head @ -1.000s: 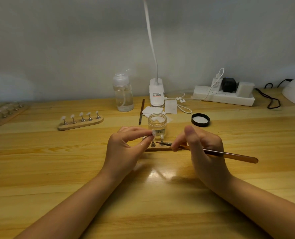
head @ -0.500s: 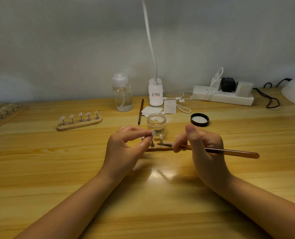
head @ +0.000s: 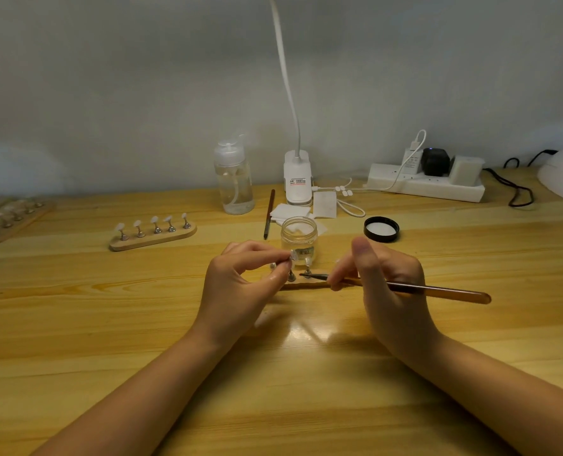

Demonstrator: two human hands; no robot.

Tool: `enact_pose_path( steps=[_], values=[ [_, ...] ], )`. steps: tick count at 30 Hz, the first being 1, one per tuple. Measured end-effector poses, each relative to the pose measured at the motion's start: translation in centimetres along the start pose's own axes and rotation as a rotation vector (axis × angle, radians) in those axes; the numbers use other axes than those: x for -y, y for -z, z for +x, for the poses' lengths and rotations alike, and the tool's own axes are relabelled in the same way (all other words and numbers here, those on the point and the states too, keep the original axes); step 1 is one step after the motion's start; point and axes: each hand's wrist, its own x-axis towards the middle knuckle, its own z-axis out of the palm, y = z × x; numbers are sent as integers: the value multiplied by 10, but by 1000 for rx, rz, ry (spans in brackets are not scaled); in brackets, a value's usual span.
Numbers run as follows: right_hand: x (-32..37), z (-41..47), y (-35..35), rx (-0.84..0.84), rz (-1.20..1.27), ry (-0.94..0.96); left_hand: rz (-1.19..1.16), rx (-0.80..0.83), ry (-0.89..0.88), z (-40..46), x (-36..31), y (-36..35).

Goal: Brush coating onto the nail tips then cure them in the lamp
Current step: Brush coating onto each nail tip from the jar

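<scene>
While two wooden holders (head: pixel 153 235) of nail tips stand at the table's left, the left hand (head: pixel 240 291) pinches a nail tip (head: pixel 292 256) on the near stand (head: pixel 306 284), before an open jar (head: pixel 299 236). The right hand (head: pixel 392 291) grips a brush (head: pixel 438 291), its bristles just beside that tip.

Three nail stands (head: pixel 153 237); two brushes (head: pixel 405 287); one jar (head: pixel 298 232); one lid (head: pixel 381 229); one bottle (head: pixel 233 179)

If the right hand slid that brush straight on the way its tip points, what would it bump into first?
The right hand aims the brush leftward. Its tip sits right by a metal peg; beyond that comes the nail tip pinched by the left hand. Depth is hard to judge.
</scene>
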Motion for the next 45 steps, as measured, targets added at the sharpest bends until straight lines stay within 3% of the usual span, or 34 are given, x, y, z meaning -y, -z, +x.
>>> enact_pose_path(
  steps=[7,14,20,27,33,41,45],
  values=[
    [-1,1,0,31,-105,51,5,7,-3,0,1,-1],
    [-1,-1,1,-26,11,-15,-12,6,3,0,0,-1],
    [-2,2,-1,15,-117,52,-11,2,5,0,-1,-1],
    [-1,-2,1,-21,51,-45,-24,12,13,0,-1,0],
    [-1,3,-3,19,-92,28,-15,19,1,0,-1,-1],
    [0,-2,2,-6,40,-53,-28,18,-2,0,-1,-1],
    [0,1,-1,-2,-40,-5,-24,20,1,0,-1,0]
  ],
)
